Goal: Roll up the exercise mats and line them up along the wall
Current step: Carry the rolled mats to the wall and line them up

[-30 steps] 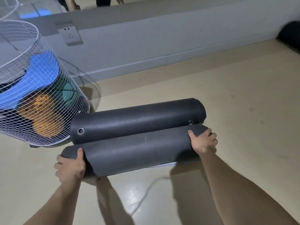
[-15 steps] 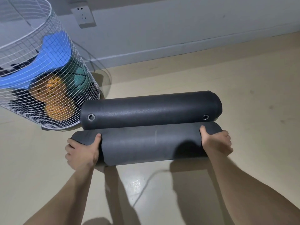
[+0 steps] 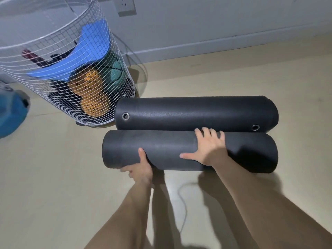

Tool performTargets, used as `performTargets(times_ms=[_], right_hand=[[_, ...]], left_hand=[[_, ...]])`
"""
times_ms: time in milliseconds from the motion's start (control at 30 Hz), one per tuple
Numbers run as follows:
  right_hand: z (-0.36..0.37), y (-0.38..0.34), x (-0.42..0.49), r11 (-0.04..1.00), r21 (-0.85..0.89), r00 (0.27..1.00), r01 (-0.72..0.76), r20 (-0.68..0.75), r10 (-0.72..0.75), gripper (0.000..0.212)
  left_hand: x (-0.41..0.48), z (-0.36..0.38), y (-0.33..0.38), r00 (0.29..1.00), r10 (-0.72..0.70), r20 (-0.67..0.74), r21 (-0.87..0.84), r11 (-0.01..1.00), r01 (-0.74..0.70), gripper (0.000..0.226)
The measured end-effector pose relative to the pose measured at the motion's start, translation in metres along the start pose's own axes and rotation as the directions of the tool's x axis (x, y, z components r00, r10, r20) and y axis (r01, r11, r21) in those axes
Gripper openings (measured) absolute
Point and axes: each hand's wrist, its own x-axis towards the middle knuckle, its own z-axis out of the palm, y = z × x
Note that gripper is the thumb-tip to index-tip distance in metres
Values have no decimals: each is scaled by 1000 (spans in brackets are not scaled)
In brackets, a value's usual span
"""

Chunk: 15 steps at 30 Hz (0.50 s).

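Two bare forearms reach forward over the floor (image 3: 53, 186), where a thin cable (image 3: 183, 209) lies between them. The left hand (image 3: 142, 169) grips the near mat (image 3: 161, 146) toward its left end: the thumb lies up over the roll's near side, and the fingers (image 3: 125, 170) curl beneath it, mostly hidden. The right hand (image 3: 210, 150) rests flat on top of the same roll near its middle, fingers straight and spread, their tips reaching the seam where the far mat (image 3: 195, 112) touches it. Both black mats are rolled and lie side by side on the floor, parallel to its far edge at the wall (image 3: 197, 24) but short of it. The far mat's left end sits just beside a wire basket (image 3: 53, 33) holding foam pieces.
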Motion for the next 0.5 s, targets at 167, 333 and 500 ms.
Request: performTargets(times_ms=[167,333,500], right_hand=[[-23,8,17,993,-67,969,94,233,-76,146],[-28,5,27,993,-50,958,103,274,-86,145],[-26,-13,16,998,27,934,51,354,-57,135]], left_hand=[[-19,24,-22,963,-132,237,-285,938,198,157],[-21,34,-19,960,-80,267,-518,828,213,155],[-22,22,-19,970,-155,185,-522,821,231,134]])
